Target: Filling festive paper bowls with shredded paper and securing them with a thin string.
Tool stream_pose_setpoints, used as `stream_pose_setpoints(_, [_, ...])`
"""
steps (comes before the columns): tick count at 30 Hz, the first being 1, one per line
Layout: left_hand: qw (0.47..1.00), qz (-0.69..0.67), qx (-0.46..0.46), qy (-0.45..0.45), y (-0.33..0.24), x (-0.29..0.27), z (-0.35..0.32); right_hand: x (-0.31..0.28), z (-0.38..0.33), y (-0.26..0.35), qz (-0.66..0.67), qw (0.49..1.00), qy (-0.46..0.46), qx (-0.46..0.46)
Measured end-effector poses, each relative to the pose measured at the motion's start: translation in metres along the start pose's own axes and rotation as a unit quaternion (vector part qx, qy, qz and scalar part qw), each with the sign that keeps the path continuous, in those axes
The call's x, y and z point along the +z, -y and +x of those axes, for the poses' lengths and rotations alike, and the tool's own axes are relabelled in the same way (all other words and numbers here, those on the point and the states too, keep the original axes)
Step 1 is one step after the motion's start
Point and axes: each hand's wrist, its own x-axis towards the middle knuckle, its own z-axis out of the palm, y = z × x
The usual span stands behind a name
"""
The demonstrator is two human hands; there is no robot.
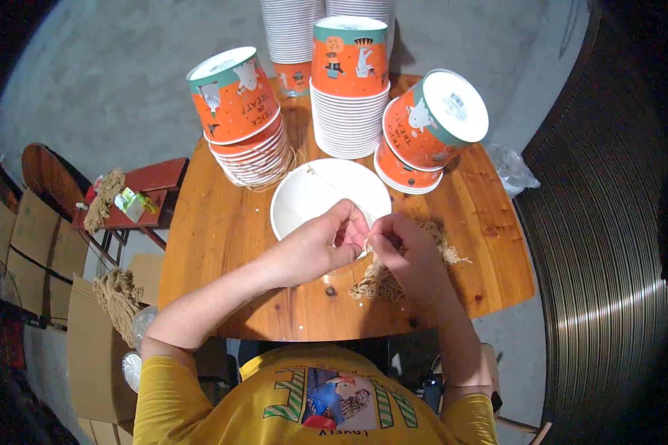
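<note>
1. L hand [326, 245] + R hand [402, 248] meet over the near rim of a white paper bucket [312, 194], which stands open side up in the middle of a round wooden table [215, 222].
2. L hand: fingers curled in, thumb and fingertips pressed together in a pinch at the bucket rim. Looks clamped on a bit of twine, but the exact contact is too small to tell.
3. R hand: fingers also bunched together, pinching the same spot, knuckles touching or just beside the L hand's.
4. A thin twine strand [334, 185] runs across the bucket's inside, from the far rim toward the pinch point.
5. Loose bundle of tan jute twine [375, 282] lies on the table right under/behind the R hand, frayed ends sticking out to the right.
6. Stacks of nested orange-and-teal printed buckets round the far side of the table: left stack [245, 133] leaning w/ top bucket tilted, centre stack [349, 89] upright, right stack [423, 133] w/ top one tipped on its side, white base facing the cam.
7. Further back: taller stack of plain white cups [289, 30], just behind the centre stack.
8. Off table, person's left: red stool [152, 182] w/ twine hank on it, cardboard box [89, 348] w/ more twine draped on the edge.
9. Right of table: clear plastic bag [513, 169] on the floor, beside a dark ribbed roll [608, 222].
10. Person wears a yellow printed tee [200, 408].
</note>
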Motion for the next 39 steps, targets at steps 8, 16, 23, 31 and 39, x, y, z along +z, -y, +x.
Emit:
stream_pose_setpoints(8, [0.996, 0.063, -0.033, -0.044, -0.003, 0.004, 0.000, 0.000, 0.000, 0.002, 0.007, 1.000, 0.000, 0.025])
stream_pose_setpoints(16, [0.980, 0.182, 0.033, -0.078, 0.001, 0.006, -0.002, -0.002, -0.002, -0.001, -0.020, 1.000, -0.008, -0.012])
stream_pose_setpoints(23, [0.969, 0.227, 0.032, -0.095, 0.001, 0.005, -0.002, -0.002, -0.002, 0.005, -0.033, 0.999, 0.011, 0.007])
stream_pose_setpoints(31, [0.970, 0.225, 0.010, -0.093, -0.003, 0.006, -0.003, -0.004, -0.004, 0.006, -0.007, 0.999, 0.030, 0.037])
stream_pose_setpoints(39, [0.974, 0.168, 0.071, -0.135, 0.001, 0.009, -0.004, -0.003, -0.002, 0.004, 0.029, 0.999, 0.021, 0.023])
